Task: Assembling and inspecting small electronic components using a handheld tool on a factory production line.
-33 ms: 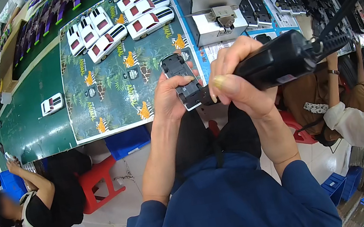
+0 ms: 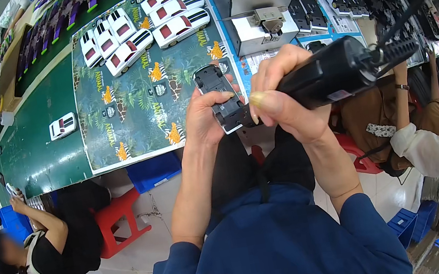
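Note:
My left hand point(image 2: 202, 118) is closed around a toy car point(image 2: 214, 82), turned so its black underside faces up and its white body edge shows at the rim. The left thumb presses across the black base. In my right hand point(image 2: 297, 111) is a black electric screwdriver point(image 2: 328, 73), lying slanted with its cord end up to the right. Its front end points at the near right end of the car. My right fingers hide the tip, so contact with the car cannot be made out.
Several white toy cars point(image 2: 178, 26) stand on a patterned mat point(image 2: 135, 101); one white car point(image 2: 63, 126) sits apart on the green bench. Ahead is a metal machine point(image 2: 257, 0), with black car bases point(image 2: 307, 11) beside it. Co-workers sit left point(image 2: 45, 241) and right point(image 2: 434, 138).
The screwdriver has shifted slightly, its cord end moving a little left, and my right fingers have moved with it. My left hand and the car look unchanged.

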A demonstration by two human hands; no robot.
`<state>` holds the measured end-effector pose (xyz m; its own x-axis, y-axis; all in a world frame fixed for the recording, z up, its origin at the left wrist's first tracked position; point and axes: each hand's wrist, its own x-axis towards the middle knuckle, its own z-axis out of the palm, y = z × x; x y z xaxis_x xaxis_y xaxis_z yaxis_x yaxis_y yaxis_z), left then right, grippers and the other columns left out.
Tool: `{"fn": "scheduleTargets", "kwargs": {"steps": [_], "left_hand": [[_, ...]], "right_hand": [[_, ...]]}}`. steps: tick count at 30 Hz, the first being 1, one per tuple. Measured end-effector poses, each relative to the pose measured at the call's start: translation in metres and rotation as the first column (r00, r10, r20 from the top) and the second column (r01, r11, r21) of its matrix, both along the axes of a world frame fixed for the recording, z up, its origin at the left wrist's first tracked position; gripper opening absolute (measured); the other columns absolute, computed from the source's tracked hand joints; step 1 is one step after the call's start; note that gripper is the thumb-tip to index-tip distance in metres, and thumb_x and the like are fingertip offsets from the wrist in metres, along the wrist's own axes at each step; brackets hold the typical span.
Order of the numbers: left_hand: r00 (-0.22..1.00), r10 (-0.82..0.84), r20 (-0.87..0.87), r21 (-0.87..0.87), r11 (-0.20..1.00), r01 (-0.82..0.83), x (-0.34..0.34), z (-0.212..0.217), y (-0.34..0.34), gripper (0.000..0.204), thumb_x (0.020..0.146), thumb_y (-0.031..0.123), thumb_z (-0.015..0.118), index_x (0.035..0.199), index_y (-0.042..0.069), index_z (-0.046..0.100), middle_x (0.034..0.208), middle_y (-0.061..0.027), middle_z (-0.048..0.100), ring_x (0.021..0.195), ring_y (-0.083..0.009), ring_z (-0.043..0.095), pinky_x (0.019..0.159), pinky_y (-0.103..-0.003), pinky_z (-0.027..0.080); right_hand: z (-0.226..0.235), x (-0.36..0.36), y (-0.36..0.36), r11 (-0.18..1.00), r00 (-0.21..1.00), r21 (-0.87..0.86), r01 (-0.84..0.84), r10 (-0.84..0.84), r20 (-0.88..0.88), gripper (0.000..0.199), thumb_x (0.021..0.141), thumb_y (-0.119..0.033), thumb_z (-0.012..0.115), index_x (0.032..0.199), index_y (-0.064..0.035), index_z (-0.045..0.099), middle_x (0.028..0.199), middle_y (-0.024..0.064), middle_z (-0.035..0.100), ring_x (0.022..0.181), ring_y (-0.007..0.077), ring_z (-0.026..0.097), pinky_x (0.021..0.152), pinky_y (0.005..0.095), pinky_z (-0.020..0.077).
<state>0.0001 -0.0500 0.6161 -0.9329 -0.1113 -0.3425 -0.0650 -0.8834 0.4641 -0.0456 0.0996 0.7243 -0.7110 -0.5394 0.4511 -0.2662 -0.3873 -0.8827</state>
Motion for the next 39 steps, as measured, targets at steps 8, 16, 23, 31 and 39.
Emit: {"fn": "scheduleTargets", "kwargs": {"steps": [8, 16, 23, 31, 39], "left_hand": [[0.997, -0.077, 0.002, 0.221, 0.972, 0.074, -0.004, -0.010, -0.005, 0.057, 0.074, -0.010, 0.057, 0.129, 0.005, 0.050, 0.109, -0.0131, 0.061, 0.093, -0.0268, 0.065, 0.084, -0.042, 0.058], [0.980, -0.197, 0.002, 0.234, 0.953, 0.191, -0.003, -0.012, -0.017, 0.040, 0.075, -0.005, 0.059, 0.114, 0.003, 0.056, 0.095, -0.0115, 0.065, 0.083, -0.0261, 0.068, 0.081, -0.041, 0.058], [0.991, -0.133, -0.018, -0.518, 0.849, 0.105, -0.005, 0.024, -0.020, 0.033, 0.086, 0.013, 0.071, 0.115, 0.003, 0.059, 0.096, -0.0066, 0.066, 0.081, -0.0170, 0.066, 0.073, -0.032, 0.054], [0.982, -0.177, 0.067, -0.413, -0.901, -0.134, 0.045, 0.013, -0.215, 0.067, 0.078, 0.066, 0.064, 0.108, 0.006, 0.062, 0.099, -0.0104, 0.057, 0.099, -0.0253, 0.056, 0.089, -0.043, 0.040], [0.958, 0.284, -0.035, -0.201, -0.941, 0.271, 0.136, 0.014, -0.326, 0.053, 0.092, 0.038, 0.061, 0.138, 0.014, 0.051, 0.141, -0.0135, 0.048, 0.134, -0.0320, 0.042, 0.111, -0.062, 0.024]], "right_hand": [[-0.012, -0.007, -0.014, 0.977, 0.971, -0.126, -0.171, 0.189, 0.144, 0.028, 0.078, -0.001, 0.076, 0.078, -0.0054, 0.048, 0.062, 0.0064, 0.056, 0.052, 0.0112, 0.051, 0.053, 0.0254, 0.0429], [-0.001, -0.004, -0.018, 0.984, 0.973, -0.058, -0.170, 0.177, 0.151, 0.027, 0.075, 0.001, 0.074, 0.075, -0.0055, 0.049, 0.060, 0.0061, 0.054, 0.051, 0.0132, 0.051, 0.053, 0.0268, 0.0439], [-0.004, -0.003, -0.003, 0.933, 0.952, -0.300, -0.200, 0.258, 0.167, 0.021, 0.079, -0.001, 0.068, 0.085, -0.0038, 0.048, 0.065, 0.0050, 0.050, 0.048, 0.0132, 0.048, 0.047, 0.0280, 0.0453], [0.000, -0.014, 0.021, 0.954, 0.985, -0.268, -0.136, 0.160, 0.070, 0.021, 0.083, -0.010, 0.066, 0.090, -0.0048, 0.047, 0.066, 0.0044, 0.049, 0.046, 0.0103, 0.044, 0.049, 0.0243, 0.0431], [-0.007, -0.014, 0.008, 0.952, 0.977, -0.259, -0.161, 0.191, 0.095, 0.021, 0.084, -0.010, 0.066, 0.089, -0.0044, 0.047, 0.064, 0.0042, 0.048, 0.045, 0.0102, 0.044, 0.048, 0.0234, 0.0427]]}}
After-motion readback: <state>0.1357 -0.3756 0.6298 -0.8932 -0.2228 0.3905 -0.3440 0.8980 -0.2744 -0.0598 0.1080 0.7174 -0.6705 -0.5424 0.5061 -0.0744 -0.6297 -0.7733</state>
